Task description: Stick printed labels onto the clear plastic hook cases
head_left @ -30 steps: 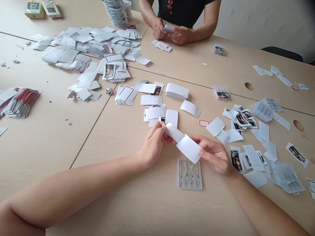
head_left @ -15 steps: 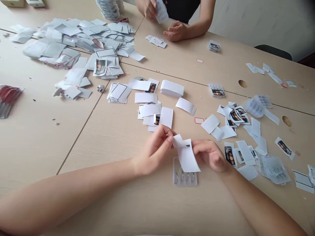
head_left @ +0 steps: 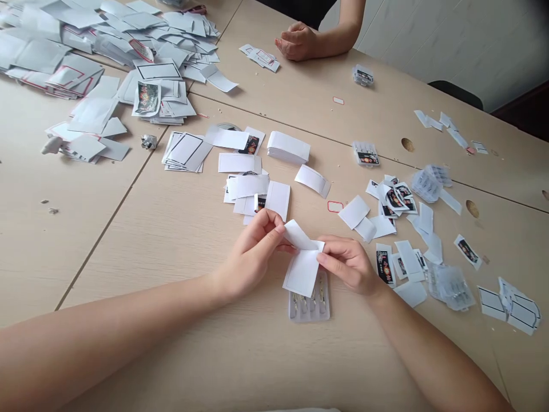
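My left hand (head_left: 262, 243) pinches the raised upper flap of a white sticker label (head_left: 302, 273), whose backing is partly folded away. With thumb and fingers closed, my right hand (head_left: 348, 264) grips the same label at its right edge. Only blank white sides of it face me. Directly below lies a clear plastic box (head_left: 309, 312) with small metal hook-like pieces in its compartments; the label covers its upper part. Just beyond my left hand, several white-backed labels (head_left: 278, 199) lie in a loose pile.
A stack of white labels (head_left: 288, 147) stands farther back. Dark printed stickers (head_left: 395, 197) and clear boxes (head_left: 450, 286) are scattered on the right. White packets (head_left: 86, 57) heap up at the left. Across the table rests another person's hand (head_left: 298, 41).
The label has turned so its lower part points down-left, and my right thumb now presses its edge. The view has shifted; the other person's raised hand is out of frame.
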A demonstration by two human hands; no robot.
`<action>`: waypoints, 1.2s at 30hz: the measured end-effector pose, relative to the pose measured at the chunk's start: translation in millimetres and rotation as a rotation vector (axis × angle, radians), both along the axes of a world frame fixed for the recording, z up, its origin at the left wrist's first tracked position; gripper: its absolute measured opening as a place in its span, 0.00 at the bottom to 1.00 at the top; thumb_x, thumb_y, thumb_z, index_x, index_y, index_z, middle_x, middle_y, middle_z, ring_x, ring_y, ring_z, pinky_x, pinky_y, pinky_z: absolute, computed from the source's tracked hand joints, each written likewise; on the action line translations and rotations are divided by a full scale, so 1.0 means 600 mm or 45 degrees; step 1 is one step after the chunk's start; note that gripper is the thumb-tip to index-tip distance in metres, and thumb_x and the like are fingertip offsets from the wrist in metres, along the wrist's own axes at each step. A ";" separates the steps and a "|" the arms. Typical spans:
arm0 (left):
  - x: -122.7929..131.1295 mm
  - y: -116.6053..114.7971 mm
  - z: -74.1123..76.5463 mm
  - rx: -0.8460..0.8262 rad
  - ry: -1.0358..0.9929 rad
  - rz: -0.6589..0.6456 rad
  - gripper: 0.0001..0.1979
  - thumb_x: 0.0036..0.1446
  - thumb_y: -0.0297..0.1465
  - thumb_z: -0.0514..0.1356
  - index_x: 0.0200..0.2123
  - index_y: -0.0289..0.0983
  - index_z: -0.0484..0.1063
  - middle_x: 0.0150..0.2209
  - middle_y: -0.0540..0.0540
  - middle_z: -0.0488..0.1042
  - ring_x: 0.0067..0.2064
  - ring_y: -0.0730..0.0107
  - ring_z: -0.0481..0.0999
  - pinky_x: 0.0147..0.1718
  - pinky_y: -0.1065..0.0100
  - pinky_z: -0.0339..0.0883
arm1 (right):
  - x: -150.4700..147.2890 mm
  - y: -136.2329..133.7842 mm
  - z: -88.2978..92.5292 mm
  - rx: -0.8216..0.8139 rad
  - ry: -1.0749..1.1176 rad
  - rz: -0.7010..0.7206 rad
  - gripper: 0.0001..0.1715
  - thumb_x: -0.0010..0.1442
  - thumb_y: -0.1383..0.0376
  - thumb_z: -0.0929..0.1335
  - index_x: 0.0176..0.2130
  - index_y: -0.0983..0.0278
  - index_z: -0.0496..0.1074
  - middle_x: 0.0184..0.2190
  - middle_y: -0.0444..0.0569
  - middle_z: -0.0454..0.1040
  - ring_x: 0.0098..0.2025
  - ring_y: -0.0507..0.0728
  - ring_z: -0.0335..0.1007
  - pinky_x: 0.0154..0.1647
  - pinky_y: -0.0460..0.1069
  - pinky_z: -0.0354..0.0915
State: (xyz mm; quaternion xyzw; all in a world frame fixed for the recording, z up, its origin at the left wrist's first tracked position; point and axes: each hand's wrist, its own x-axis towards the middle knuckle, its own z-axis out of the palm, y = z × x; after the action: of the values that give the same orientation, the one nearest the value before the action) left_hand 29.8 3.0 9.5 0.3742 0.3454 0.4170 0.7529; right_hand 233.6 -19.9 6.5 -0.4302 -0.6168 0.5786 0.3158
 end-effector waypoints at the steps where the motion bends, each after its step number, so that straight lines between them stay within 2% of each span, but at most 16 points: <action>1: 0.000 0.001 0.000 -0.035 -0.024 -0.002 0.07 0.61 0.32 0.54 0.32 0.37 0.59 0.31 0.52 0.62 0.34 0.74 0.69 0.39 0.63 0.70 | 0.000 0.000 -0.001 -0.007 -0.004 -0.010 0.13 0.61 0.62 0.65 0.26 0.64 0.70 0.25 0.45 0.62 0.27 0.51 0.58 0.27 0.48 0.54; 8: -0.004 0.008 -0.005 -0.196 -0.132 -0.024 0.06 0.61 0.31 0.52 0.33 0.38 0.57 0.29 0.53 0.65 0.34 0.71 0.73 0.39 0.63 0.67 | -0.002 -0.003 -0.008 -0.081 0.057 -0.040 0.11 0.61 0.63 0.65 0.30 0.65 0.73 0.29 0.47 0.64 0.29 0.52 0.61 0.27 0.48 0.58; 17: -0.002 0.010 0.001 -0.222 -0.151 0.041 0.06 0.61 0.29 0.52 0.31 0.37 0.57 0.29 0.52 0.67 0.34 0.70 0.74 0.37 0.65 0.68 | -0.001 -0.004 -0.013 -0.047 -0.011 -0.047 0.13 0.61 0.62 0.65 0.26 0.65 0.69 0.29 0.47 0.63 0.29 0.51 0.61 0.28 0.48 0.57; 25: -0.003 0.012 0.004 -0.222 -0.085 0.080 0.07 0.62 0.30 0.48 0.30 0.38 0.53 0.28 0.50 0.70 0.36 0.58 0.78 0.32 0.63 0.67 | -0.015 0.001 -0.005 0.202 -0.102 -0.048 0.18 0.60 0.64 0.64 0.20 0.64 0.60 0.23 0.43 0.59 0.25 0.50 0.57 0.27 0.47 0.54; 27: -0.004 0.010 0.003 -0.201 -0.052 0.082 0.07 0.61 0.31 0.47 0.30 0.38 0.53 0.27 0.50 0.71 0.33 0.58 0.78 0.29 0.66 0.65 | -0.019 -0.004 0.001 0.363 -0.192 -0.213 0.17 0.60 0.64 0.63 0.21 0.64 0.60 0.22 0.43 0.58 0.25 0.50 0.55 0.26 0.47 0.54; 30: -0.005 0.002 0.002 -0.112 0.023 0.158 0.05 0.61 0.31 0.47 0.32 0.38 0.53 0.26 0.52 0.70 0.26 0.66 0.76 0.26 0.69 0.61 | -0.008 0.001 0.006 0.620 -0.341 -0.702 0.16 0.60 0.64 0.64 0.22 0.63 0.61 0.22 0.43 0.58 0.25 0.50 0.55 0.26 0.47 0.53; 32: -0.006 -0.004 0.001 -0.030 0.058 0.154 0.05 0.61 0.32 0.48 0.32 0.39 0.53 0.25 0.54 0.70 0.23 0.71 0.73 0.25 0.71 0.60 | 0.014 0.021 0.003 0.706 -0.459 -0.982 0.16 0.60 0.63 0.64 0.22 0.63 0.61 0.21 0.42 0.59 0.24 0.50 0.54 0.26 0.47 0.53; 35: -0.008 -0.010 0.001 0.040 0.104 0.100 0.05 0.61 0.33 0.48 0.32 0.40 0.53 0.23 0.55 0.69 0.21 0.74 0.69 0.23 0.72 0.58 | 0.048 0.053 0.007 0.751 -0.760 -1.129 0.23 0.55 0.59 0.68 0.16 0.63 0.56 0.17 0.42 0.57 0.22 0.50 0.52 0.28 0.49 0.52; 36: -0.009 -0.010 0.001 0.051 0.118 0.105 0.05 0.62 0.33 0.48 0.33 0.40 0.54 0.22 0.56 0.69 0.21 0.74 0.68 0.23 0.73 0.58 | 0.050 0.057 0.015 0.723 -0.765 -1.157 0.26 0.54 0.58 0.69 0.14 0.63 0.54 0.16 0.42 0.56 0.22 0.50 0.50 0.28 0.49 0.52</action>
State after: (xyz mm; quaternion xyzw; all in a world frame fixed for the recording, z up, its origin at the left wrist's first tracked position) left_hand 24.5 -3.0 10.0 0.3936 0.3865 0.4366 0.7107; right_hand 263.5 14.3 15.7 -0.6934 -0.5638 0.0526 0.4456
